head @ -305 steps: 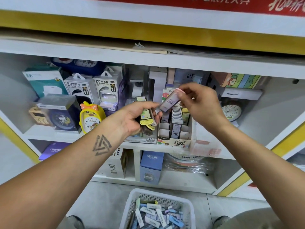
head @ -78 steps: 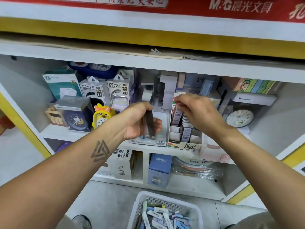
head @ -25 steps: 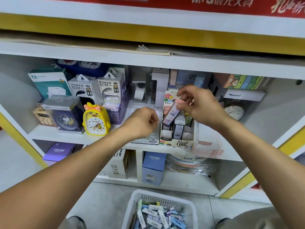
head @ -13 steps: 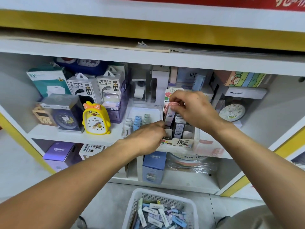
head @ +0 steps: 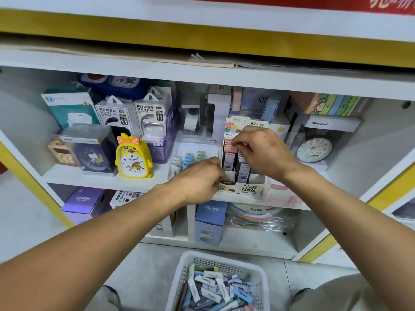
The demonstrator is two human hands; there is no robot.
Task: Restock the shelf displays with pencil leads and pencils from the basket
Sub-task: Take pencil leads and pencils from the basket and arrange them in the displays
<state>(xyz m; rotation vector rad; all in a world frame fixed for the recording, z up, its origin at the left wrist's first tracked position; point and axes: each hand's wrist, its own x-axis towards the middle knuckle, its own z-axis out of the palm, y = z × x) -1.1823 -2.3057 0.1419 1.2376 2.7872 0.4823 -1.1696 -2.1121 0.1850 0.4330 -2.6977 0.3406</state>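
Note:
A cardboard lead display box (head: 249,189) stands on the middle shelf, with rows of pink and dark lead cases in its slots. My right hand (head: 266,153) reaches over it and pinches the top of a pink lead case (head: 233,143) in the back left row. My left hand (head: 197,180) is at the box's front left corner, fingers curled on a small dark lead case (head: 226,182) at the front slot. On the floor below, a white basket (head: 179,273) holds several loose lead cases (head: 213,288).
A clear tray (head: 195,140) with a few lead cases stands left of the display box. A yellow duck clock (head: 133,157), power bank boxes (head: 116,117) and a round clock (head: 314,150) crowd the shelf. A blue box (head: 211,221) sits on the shelf below.
My right hand has lowered the pink lead case into the back left row of the display box. My left hand has moved right to the box's front left corner.

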